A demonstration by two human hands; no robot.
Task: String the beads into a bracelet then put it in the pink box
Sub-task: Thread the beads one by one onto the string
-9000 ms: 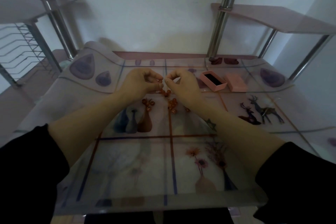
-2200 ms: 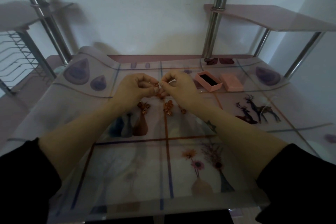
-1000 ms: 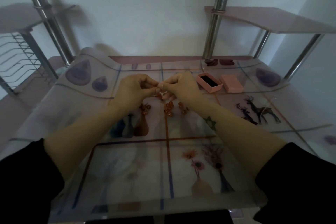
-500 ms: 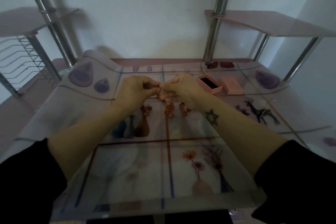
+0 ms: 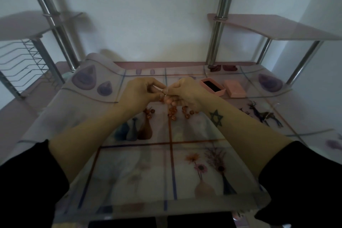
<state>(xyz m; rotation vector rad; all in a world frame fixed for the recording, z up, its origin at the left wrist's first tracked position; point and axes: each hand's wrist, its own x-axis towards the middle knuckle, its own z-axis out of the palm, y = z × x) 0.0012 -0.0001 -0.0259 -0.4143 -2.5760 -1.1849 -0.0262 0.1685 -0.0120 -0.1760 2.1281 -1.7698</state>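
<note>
Left hand: fingertips pinched tight, meeting the right; what they grip is too small to tell.
Right hand: pinched too, contents unclear.
Beads: loose on the table, just below both hands.
Pink box: open, right of the hands, lid beside it.

Left hand and right hand fingertip to fingertip; both pinched shut

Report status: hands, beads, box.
Left hand and right hand pinched together at the fingertips, threading; string too fine to see. Loose beads on the table beneath. Pink box open, empty, path clear.
</note>
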